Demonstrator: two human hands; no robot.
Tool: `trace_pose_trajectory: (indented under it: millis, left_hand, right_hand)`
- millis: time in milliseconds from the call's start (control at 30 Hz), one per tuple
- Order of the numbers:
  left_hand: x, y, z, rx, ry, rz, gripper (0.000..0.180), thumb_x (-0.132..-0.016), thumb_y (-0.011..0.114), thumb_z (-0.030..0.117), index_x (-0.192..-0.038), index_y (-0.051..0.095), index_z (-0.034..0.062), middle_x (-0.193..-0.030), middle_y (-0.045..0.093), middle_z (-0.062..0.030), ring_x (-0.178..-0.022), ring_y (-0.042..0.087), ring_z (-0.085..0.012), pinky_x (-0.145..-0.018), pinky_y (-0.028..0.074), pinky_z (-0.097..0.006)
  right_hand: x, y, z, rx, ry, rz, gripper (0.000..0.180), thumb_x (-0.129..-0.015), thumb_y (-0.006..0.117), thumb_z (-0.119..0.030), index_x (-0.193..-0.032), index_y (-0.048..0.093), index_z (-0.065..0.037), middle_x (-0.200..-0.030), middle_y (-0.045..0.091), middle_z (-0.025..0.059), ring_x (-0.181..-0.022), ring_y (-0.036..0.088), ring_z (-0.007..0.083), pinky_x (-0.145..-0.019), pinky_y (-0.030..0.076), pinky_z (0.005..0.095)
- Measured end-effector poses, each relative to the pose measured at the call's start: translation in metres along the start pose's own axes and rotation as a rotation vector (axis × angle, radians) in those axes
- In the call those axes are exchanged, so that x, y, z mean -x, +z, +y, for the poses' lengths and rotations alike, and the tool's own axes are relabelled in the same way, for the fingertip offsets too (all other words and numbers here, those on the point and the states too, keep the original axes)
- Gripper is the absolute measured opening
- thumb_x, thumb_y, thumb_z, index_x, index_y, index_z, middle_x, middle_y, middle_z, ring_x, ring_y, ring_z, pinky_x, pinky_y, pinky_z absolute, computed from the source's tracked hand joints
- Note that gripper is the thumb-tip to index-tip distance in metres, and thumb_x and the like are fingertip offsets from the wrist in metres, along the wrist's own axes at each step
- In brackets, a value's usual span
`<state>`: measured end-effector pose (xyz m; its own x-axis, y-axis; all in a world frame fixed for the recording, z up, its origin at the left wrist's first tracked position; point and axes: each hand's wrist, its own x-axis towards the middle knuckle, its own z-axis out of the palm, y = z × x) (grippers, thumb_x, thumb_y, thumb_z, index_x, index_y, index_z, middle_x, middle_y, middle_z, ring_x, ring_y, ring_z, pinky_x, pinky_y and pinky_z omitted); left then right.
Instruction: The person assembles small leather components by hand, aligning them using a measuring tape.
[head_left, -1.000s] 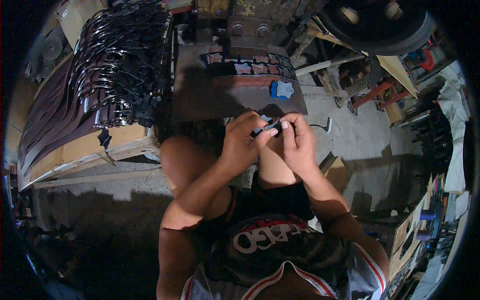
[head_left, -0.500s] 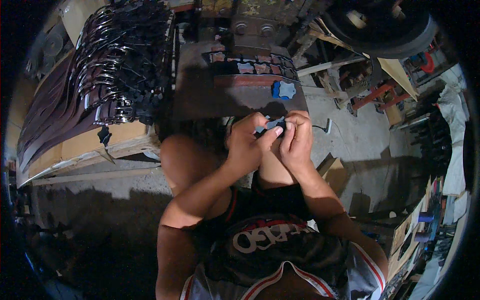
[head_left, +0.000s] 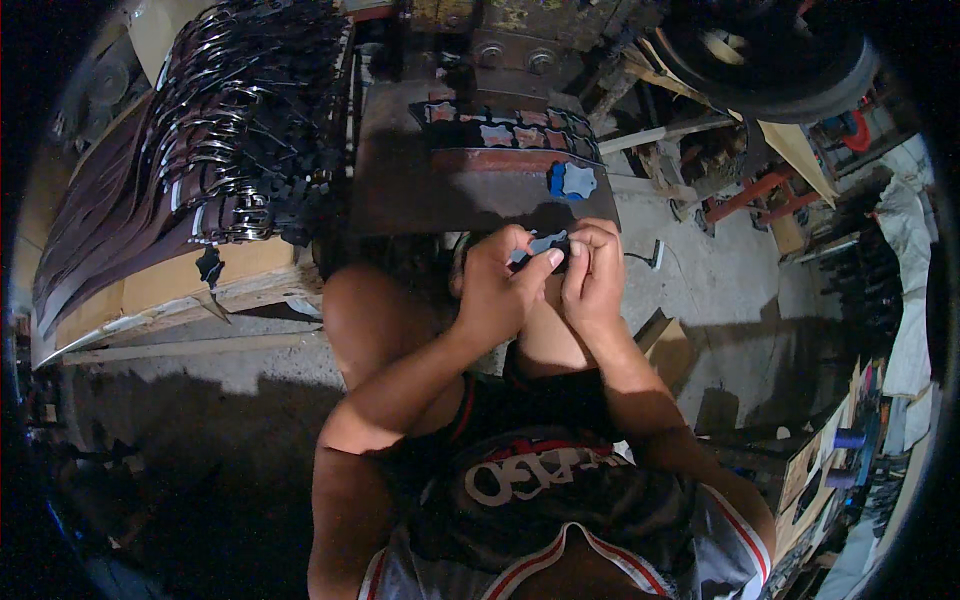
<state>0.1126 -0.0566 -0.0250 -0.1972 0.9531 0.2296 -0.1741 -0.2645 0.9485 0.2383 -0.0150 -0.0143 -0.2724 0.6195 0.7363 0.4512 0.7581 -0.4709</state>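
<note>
Above my lap, just off the near edge of the dark work board point(head_left: 395, 190), my left hand point(head_left: 497, 285) pinches a small grey-and-black cut-out piece point(head_left: 545, 243) between thumb and fingers. My right hand point(head_left: 597, 278) closes on the far end of the same piece, thumb against fingertips. The fingers cover part of its outline. Beyond the hands, a pale grey-blue wavy-edged piece point(head_left: 579, 181) lies on the board, with a bright blue one point(head_left: 556, 178) partly beneath it. Farther back sits a dark sheet with several wavy-edged openings point(head_left: 510, 132), beside a reddish strip point(head_left: 490, 160).
On the left, a heap of dark brown straps with metal buckles point(head_left: 225, 150) covers a cardboard-topped bench point(head_left: 210, 268). A big dark wheel point(head_left: 770, 70) stands at the far right. Near my right knee a cardboard box point(head_left: 667, 350) rests on the floor. Shelving with spools point(head_left: 848, 438) lines the right.
The held piece has tilted slightly, so more of its grey face shows. Both hands keep their grip in nearly the same place. The view has shifted a little.
</note>
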Motion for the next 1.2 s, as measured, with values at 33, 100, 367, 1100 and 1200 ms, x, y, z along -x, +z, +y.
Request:
trace_pose_trajectory:
  millis: [33,100,367,1100,1200]
  left_hand:
    - [0.000,-0.002,-0.001,0.001,0.001,0.000,0.013,-0.082,0.064,0.007,-0.076,0.053,0.0042,-0.061,0.055,-0.0011,-0.050,0.050,-0.0053,-0.045,0.038,-0.020]
    - [0.000,-0.004,-0.002,-0.005,-0.058,0.022,0.017,-0.077,0.067,0.008,-0.070,0.052,0.0028,-0.055,0.052,-0.0023,-0.050,0.048,-0.0070,-0.045,0.037,-0.025]
    - [-0.002,-0.006,0.003,-0.166,0.008,-0.054,0.013,-0.072,0.067,0.005,-0.070,0.055,0.0025,-0.061,0.055,-0.0065,-0.057,0.052,-0.0138,-0.054,0.040,-0.028]
    - [-0.001,0.011,-0.002,-0.410,0.305,0.039,0.018,-0.075,0.067,0.009,-0.068,0.053,0.0001,-0.062,0.054,-0.0120,-0.056,0.052,-0.0189,-0.053,0.040,-0.031]
    - [0.001,0.012,0.003,-0.385,0.230,0.001,0.019,-0.073,0.067,0.009,-0.073,0.050,-0.0003,-0.069,0.055,-0.0156,-0.062,0.054,-0.0323,-0.058,0.042,-0.038]
  right_hand:
    - [0.000,-0.004,0.004,-0.022,-0.055,-0.039,0.014,-0.081,0.054,0.003,-0.093,0.048,-0.001,-0.090,0.053,0.0179,-0.080,0.053,0.0344,-0.072,0.044,0.0397]
    - [-0.004,-0.013,0.009,-0.064,-0.121,-0.110,0.013,-0.078,0.060,0.000,-0.090,0.056,-0.001,-0.090,0.058,0.0153,-0.079,0.056,0.0330,-0.069,0.046,0.0379]
    - [-0.028,-0.044,0.004,-0.009,-0.129,-0.424,0.015,-0.077,0.062,-0.005,-0.090,0.056,-0.001,-0.092,0.058,0.0147,-0.084,0.056,0.0333,-0.071,0.045,0.0396]
    - [0.002,-0.024,0.000,0.168,0.105,-0.225,0.015,-0.077,0.056,-0.004,-0.088,0.047,0.002,-0.082,0.049,0.0218,-0.079,0.049,0.0406,-0.070,0.041,0.0463]
    - [0.003,-0.024,-0.001,0.172,0.128,-0.218,0.014,-0.078,0.055,-0.003,-0.087,0.046,0.003,-0.083,0.049,0.0220,-0.079,0.049,0.0406,-0.070,0.041,0.0456]
